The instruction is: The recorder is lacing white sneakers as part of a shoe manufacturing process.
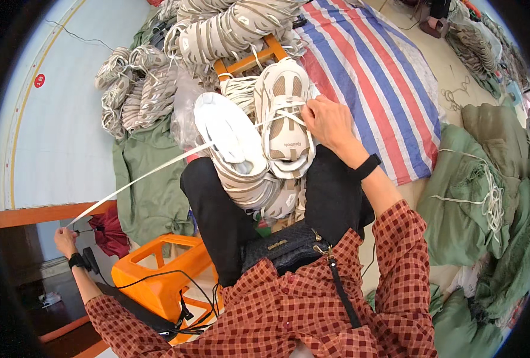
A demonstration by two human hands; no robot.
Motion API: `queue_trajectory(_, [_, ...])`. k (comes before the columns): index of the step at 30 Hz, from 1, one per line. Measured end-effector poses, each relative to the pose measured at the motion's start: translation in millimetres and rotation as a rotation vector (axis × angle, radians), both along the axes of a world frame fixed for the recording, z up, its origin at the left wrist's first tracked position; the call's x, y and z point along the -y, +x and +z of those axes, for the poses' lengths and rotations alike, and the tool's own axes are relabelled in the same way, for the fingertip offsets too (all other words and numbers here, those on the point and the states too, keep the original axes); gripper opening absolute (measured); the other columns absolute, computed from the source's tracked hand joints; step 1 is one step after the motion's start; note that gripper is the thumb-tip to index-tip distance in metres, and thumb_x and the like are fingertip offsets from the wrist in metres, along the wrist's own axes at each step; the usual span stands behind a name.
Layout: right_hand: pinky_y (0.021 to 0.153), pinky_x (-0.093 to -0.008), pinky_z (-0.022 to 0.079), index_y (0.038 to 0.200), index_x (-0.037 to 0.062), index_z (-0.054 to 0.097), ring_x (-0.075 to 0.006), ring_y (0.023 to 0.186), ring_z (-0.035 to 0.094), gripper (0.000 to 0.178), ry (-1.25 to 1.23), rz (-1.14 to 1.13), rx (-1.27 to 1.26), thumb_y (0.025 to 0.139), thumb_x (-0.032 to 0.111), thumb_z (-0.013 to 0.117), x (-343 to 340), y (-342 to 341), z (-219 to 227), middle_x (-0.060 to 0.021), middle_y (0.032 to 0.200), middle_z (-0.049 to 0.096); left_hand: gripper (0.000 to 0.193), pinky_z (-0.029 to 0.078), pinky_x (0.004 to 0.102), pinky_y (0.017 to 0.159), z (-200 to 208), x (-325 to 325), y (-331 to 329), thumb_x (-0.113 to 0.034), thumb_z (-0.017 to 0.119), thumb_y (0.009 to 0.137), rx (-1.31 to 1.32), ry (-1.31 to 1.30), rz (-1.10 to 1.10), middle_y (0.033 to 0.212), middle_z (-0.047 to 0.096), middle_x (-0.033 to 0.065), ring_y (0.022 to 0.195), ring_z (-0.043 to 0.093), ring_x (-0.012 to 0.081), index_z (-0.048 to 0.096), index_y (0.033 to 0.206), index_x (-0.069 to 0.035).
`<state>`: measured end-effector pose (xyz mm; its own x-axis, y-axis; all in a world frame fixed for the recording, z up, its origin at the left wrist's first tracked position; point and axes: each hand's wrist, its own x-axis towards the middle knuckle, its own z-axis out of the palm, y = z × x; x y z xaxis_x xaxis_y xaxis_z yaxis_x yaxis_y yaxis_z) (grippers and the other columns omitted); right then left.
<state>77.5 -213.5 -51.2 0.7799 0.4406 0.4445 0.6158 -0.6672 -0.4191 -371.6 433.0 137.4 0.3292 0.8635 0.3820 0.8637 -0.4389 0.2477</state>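
Note:
A white and beige sneaker upper (287,128), with brown mesh on its toe, lies between my knees, toe toward me. White lacing crosses its front. At its right edge my right hand (328,121) is closed in a pinch on the lace; the fingertips are partly hidden. Far out to the left, my left hand (66,240) grips the end of a white shoelace (139,178). This lace runs taut back to the upper, across a nested stack of uppers (241,179) with white lining on top. More white laces (240,90) hang beside the upper.
Bundles of nested uppers (235,30) are piled ahead, around an orange wooden frame (253,59). An orange plastic stool (157,277) with black cables stands at my left. A striped woven sheet (375,83) covers a mound at right, near green sacks (464,191).

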Motion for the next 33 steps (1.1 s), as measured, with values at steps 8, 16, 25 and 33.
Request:
queue_trajectory(8, [0.062, -0.0381, 0.045, 0.078, 0.0013, 0.053, -0.0285, 0.067, 0.056, 0.021, 0.349, 0.111, -0.408, 0.081, 0.019, 0.063, 15, -16, 2, -0.0126, 0.074, 0.056, 0.033, 0.049, 0.0380, 0.077, -48, 51, 133, -0.012, 0.051, 0.078, -0.341, -0.015, -0.391, 0.105, 0.063, 0.0155, 0.088, 0.062, 0.0281, 0.058, 0.108, -0.001])
queue_trajectory(16, [0.063, -0.0339, 0.045, 0.080, -0.0005, 0.053, -0.0229, 0.067, 0.056, 0.020, 0.382, 0.104, -0.487, 0.080, 0.016, 0.065, 26, -28, 8, -0.0113, 0.074, 0.056, 0.039, 0.046, 0.0335, 0.085, -115, 411, 335, -0.008, 0.061, 0.082, 0.098, -0.545, -1.220, 0.109, 0.059, 0.0134, 0.097, 0.058, 0.0235, 0.052, 0.119, -0.003])
queue_trajectory(25, [0.062, -0.0414, 0.048, 0.086, 0.0051, 0.053, -0.0317, 0.075, 0.060, 0.013, 0.183, 0.080, -0.229, 0.080, 0.014, 0.060, 1, 2, 4, -0.0118, 0.084, 0.057, 0.033, 0.046, 0.0344, 0.067, -148, 482, 372, -0.006, 0.063, 0.073, -0.011, -0.344, -1.206, 0.085, 0.057, 0.0101, 0.075, 0.056, 0.0241, 0.052, 0.104, -0.006])
queue_trajectory(33, [0.058, -0.0401, 0.047, 0.088, 0.0048, 0.051, -0.0317, 0.068, 0.060, 0.017, 0.133, 0.062, -0.047, 0.081, 0.016, 0.061, 2, 7, 8, -0.0123, 0.079, 0.059, 0.007, 0.033, 0.0227, 0.046, -148, 472, 380, -0.009, 0.055, 0.084, 0.170, -1.160, -0.969, 0.060, 0.041, -0.0058, 0.052, 0.041, 0.0083, 0.056, 0.090, -0.007])
